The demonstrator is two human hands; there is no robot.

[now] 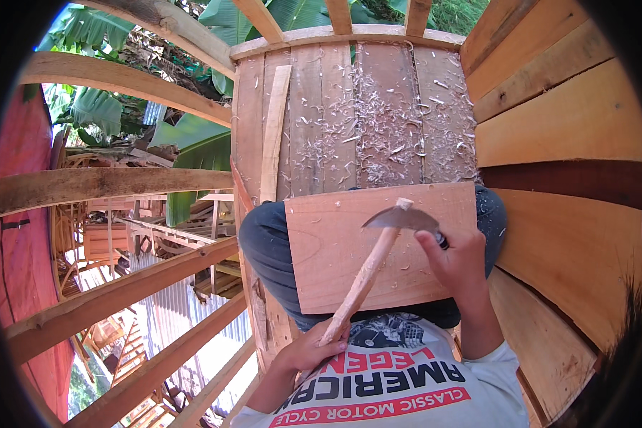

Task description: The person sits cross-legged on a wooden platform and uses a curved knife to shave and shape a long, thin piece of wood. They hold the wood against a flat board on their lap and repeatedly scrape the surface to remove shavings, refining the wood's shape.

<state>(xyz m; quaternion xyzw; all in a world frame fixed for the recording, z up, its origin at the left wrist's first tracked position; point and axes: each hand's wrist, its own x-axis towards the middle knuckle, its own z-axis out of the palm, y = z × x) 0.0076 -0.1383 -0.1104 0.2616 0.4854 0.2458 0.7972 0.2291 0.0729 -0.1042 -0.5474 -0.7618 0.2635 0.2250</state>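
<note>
My left hand (314, 353), close to my body, is wrapped round the near end of a peeled wooden stick (366, 278). The stick slants away to the right above a flat wooden board (321, 250) lying across my lap. My right hand (465, 260) grips the dark handle of a knife with a broad curved blade (406, 218). The blade crosses the stick just short of its far tip; I cannot tell whether it is cutting in. A few small shavings lie on the board.
Wood shavings (392, 135) are scattered over the plank floor (307, 135) ahead, where a loose wooden strip (274, 135) lies at the left. A plank wall (563, 128) rises close on the right. Open wooden rails (121, 187) run along the left, with banana leaves (200, 143) beyond.
</note>
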